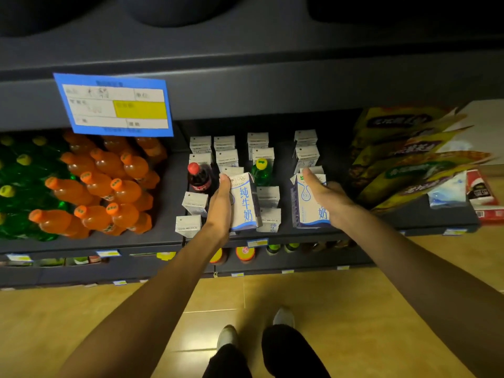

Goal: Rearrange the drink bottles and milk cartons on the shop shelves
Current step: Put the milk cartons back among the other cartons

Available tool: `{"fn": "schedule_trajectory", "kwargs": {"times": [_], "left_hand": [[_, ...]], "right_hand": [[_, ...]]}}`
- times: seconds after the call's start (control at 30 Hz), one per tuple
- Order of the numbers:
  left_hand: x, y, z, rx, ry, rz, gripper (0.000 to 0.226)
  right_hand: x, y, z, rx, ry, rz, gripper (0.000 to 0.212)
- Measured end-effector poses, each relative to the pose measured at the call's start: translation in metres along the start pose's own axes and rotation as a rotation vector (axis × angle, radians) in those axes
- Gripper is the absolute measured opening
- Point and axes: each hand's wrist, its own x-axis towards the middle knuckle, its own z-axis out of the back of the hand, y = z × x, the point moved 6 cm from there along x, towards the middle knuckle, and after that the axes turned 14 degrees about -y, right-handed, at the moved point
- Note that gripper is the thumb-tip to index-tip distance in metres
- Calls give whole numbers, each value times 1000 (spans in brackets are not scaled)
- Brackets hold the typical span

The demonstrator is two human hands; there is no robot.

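Both hands reach into the middle section of a dark grey shelf (272, 236), each one wrapped around a milk carton. The left hand (222, 203) grips a white and blue milk carton (244, 203) from its left side, thumb along the top edge, holding it tilted at the front of the shelf just right of a cola bottle (199, 177) with a red cap. The right hand (323, 193) clasps a second milk carton (306, 205) from its right side, fingers laid over the top, further right of the cola bottle and near the shelf's front edge; whether either carton rests on the shelf or is lifted clear cannot be told. Around them stand smaller milk cartons (268, 196) in loose rows running back from the cola bottle, and a green bottle (261, 171) with a yellow cap stands among them, between the 2 held cartons and a little further back. Left of the cola bottle lie stacked orange soda bottles (109, 186), and beyond those green bottles with yellow caps (24, 186). A blue and yellow price sign (114, 105) hangs from the shelf above, up and left of the cola bottle. Far right of it lean yellow snack bags (403, 156). Below, the person's feet (256, 331) stand on a tan tiled floor (354, 309)
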Motion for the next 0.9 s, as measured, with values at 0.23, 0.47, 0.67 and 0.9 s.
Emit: {"fn": "schedule_trajectory", "kwargs": {"times": [0.23,0.47,0.67,0.9], "left_hand": [[32,-14,-36,10,89,-29,60],[58,-22,-83,5,122,-60,65],[62,-23,-95,-40,105,-81,58],[49,-38,-99,-91,169,-93,58]], "right_hand": [[12,-6,-11,35,-12,27,35],[31,-26,-11,114,-15,-7,36],[36,-36,2,136,-21,-22,33],[34,-35,14,109,-35,-37,36]]}}
